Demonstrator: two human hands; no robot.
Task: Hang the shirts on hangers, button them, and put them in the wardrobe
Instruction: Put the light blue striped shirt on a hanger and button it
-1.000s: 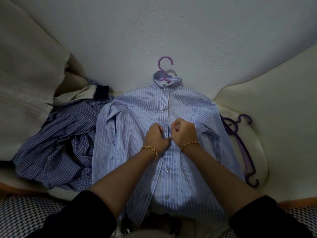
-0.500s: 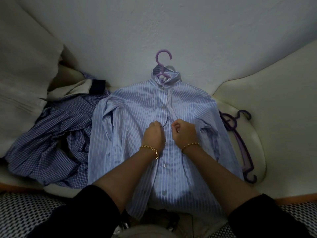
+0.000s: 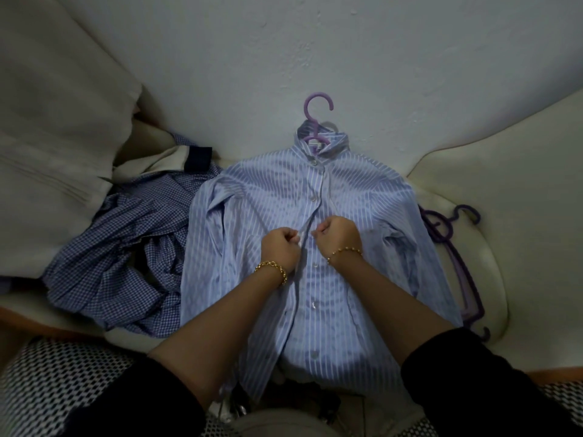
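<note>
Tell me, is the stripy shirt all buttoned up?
Partly. The striped shirt is fastened at the top; lower down its front edges gape.

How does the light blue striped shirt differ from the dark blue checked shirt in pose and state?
The light blue striped shirt lies spread flat, front up; the dark blue checked shirt is a crumpled heap. The striped shirt sits on a lilac plastic hanger; none shows in the checked shirt. The left hand and right hand pinch the striped shirt's front edges; neither touches the checked shirt. Both lie on the cream sofa.
</note>
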